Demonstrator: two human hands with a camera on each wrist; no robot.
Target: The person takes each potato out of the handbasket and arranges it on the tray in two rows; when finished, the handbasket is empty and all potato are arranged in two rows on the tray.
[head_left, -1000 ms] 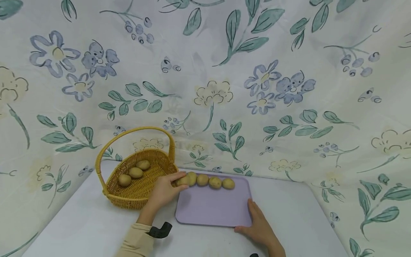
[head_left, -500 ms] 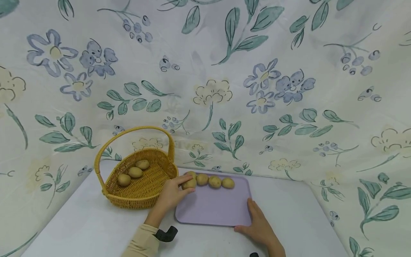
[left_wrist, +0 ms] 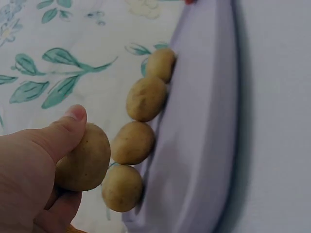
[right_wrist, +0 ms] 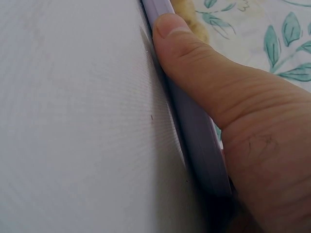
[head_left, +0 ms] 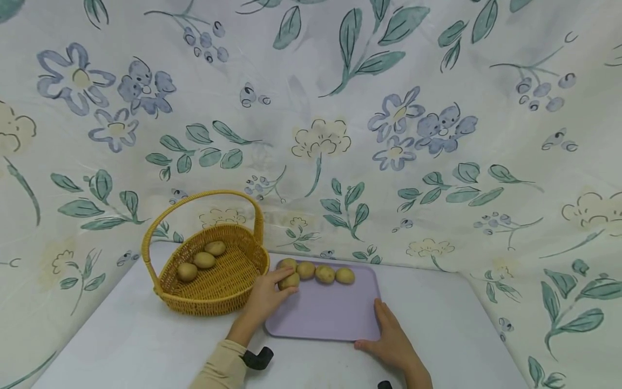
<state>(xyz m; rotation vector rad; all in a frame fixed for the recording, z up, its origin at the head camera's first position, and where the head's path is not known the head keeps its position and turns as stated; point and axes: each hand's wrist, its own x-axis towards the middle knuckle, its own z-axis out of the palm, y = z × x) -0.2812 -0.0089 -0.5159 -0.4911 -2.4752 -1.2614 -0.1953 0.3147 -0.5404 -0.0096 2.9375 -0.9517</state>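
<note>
My left hand (head_left: pixel 266 296) grips a potato (left_wrist: pixel 86 160) between thumb and fingers, above the left part of a lilac tray (head_left: pixel 330 313). Along the tray's far edge lies a row of several potatoes (head_left: pixel 325 274); the held one is just in front of the leftmost. At the tray's near right corner, my right hand (head_left: pixel 392 341) holds the rim, its thumb on the front edge and its fingers along the right side. The right wrist view shows that thumb (right_wrist: pixel 194 63) pressed on the rim; the other fingers are mostly hidden there.
Left of the tray stands a yellow wicker basket (head_left: pixel 194 309) with a tall arched handle and 3 potatoes (head_left: pixel 204 260) inside. Everything sits on a white table (head_left: pixel 116 335). A floral cloth (head_left: pixel 311 108) hangs behind the table.
My left hand has moved right with its potato, from beside the basket's rim to over the tray, in front of the row. The right hand stays at the tray's corner.
</note>
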